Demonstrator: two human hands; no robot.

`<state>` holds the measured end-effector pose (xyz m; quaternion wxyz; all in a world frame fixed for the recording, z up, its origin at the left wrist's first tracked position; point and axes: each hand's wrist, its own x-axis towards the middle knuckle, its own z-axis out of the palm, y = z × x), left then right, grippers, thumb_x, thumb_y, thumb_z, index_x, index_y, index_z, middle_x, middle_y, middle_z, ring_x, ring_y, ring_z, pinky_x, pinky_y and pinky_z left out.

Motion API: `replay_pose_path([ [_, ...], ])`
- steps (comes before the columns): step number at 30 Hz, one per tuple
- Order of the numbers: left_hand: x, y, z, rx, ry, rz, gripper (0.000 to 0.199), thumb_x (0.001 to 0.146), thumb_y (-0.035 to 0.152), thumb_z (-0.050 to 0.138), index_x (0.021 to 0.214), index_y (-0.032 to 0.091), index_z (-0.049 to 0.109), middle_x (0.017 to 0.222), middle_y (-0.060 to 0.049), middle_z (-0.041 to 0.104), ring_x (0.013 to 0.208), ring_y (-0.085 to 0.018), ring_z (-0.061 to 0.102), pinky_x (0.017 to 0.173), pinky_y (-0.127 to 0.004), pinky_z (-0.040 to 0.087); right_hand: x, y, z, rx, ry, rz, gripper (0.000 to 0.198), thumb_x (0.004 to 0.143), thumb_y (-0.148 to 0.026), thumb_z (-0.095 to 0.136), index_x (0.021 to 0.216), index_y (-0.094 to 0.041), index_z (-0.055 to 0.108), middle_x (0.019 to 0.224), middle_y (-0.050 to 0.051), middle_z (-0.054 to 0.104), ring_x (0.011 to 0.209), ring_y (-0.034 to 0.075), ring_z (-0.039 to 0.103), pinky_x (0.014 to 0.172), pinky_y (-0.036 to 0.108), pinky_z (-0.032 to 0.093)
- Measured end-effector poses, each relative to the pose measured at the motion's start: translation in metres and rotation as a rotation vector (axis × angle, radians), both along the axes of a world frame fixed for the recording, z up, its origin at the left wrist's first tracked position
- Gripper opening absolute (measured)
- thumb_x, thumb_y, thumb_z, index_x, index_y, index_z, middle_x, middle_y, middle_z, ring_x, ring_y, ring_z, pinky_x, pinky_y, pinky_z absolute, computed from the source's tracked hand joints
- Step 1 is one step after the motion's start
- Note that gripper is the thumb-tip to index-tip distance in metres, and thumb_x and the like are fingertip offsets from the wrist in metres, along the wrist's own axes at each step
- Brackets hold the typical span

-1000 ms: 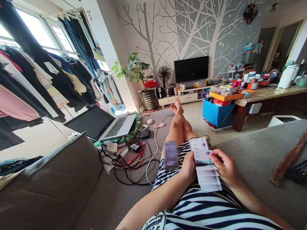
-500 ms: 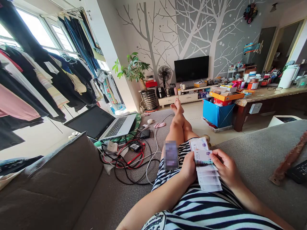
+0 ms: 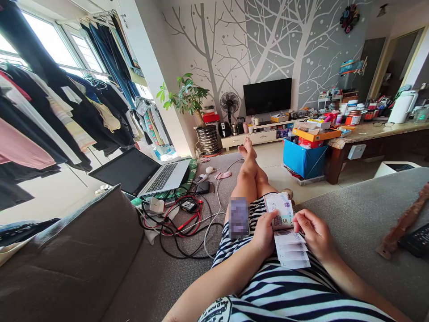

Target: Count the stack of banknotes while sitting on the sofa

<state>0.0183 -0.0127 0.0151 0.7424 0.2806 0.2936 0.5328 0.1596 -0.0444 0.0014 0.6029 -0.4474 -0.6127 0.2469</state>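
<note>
My left hand (image 3: pixel 265 232) is closed around banknotes (image 3: pixel 281 208), its thumb lying on top of them. The front note shows a large 5. At the notes' right edge, my right hand (image 3: pixel 314 233) has its thumb and forefinger pinched together, with the other fingers curled under. Below both hands, more banknotes (image 3: pixel 292 252) lie fanned over the striped clothing on my lap. A phone (image 3: pixel 238 218) with a blurred screen rests on my thigh, left of my left hand.
On the grey sofa to the left are an open laptop (image 3: pixel 164 179) and tangled cables (image 3: pixel 181 226). A brown strap-like object (image 3: pixel 402 223) and a black keyboard-like object (image 3: pixel 417 239) lie at the right. Beyond stand a blue box (image 3: pixel 303 158) and a cluttered table (image 3: pixel 368 132).
The note that stood raised between my hands has come down, and a note marked 5 now shows on top. My right thumb has drawn back to the notes' edge.
</note>
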Motion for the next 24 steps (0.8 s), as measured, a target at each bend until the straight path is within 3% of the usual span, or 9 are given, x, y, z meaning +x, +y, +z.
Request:
replay_pose_path([
  [6,-0.001,0.000,-0.001,0.011,0.003,-0.017,0.036,0.059,0.029,0.087,0.090,0.012,0.077,0.090,-0.015,0.080,0.093,-0.035,0.075,0.092,-0.045,0.056,0.003,0.011,-0.006,-0.069,0.023,-0.170,0.050,0.089,-0.072,0.062,0.076,-0.024,0.058,0.063,-0.001,0.060,0.057,0.018,0.055,0.054,0.028,0.045],
  [12,-0.001,0.001,-0.006,0.004,0.023,0.002,0.032,0.057,0.023,0.086,0.085,0.011,0.077,0.087,-0.014,0.080,0.082,-0.029,0.075,0.087,-0.041,0.056,0.005,0.013,-0.009,-0.074,-0.052,-0.111,0.051,0.092,-0.071,0.057,0.073,-0.024,0.059,0.061,-0.001,0.059,0.056,0.018,0.054,0.053,0.027,0.043],
  [19,0.002,0.003,-0.003,-0.039,-0.032,-0.010,0.037,0.066,0.040,0.082,0.088,0.011,0.077,0.096,-0.016,0.080,0.097,-0.035,0.074,0.087,-0.043,0.057,0.002,0.005,-0.003,-0.033,-0.065,-0.120,0.048,0.095,-0.064,0.057,0.070,-0.024,0.054,0.058,-0.003,0.051,0.054,0.016,0.048,0.051,0.026,0.039],
  [24,0.002,0.006,-0.004,-0.008,-0.010,-0.015,0.037,0.064,0.045,0.083,0.082,0.013,0.076,0.088,-0.015,0.080,0.095,-0.036,0.074,0.086,-0.042,0.056,0.000,0.000,-0.001,-0.032,-0.057,-0.081,0.046,0.095,-0.065,0.057,0.073,-0.024,0.056,0.062,-0.001,0.055,0.057,0.018,0.051,0.054,0.027,0.043],
])
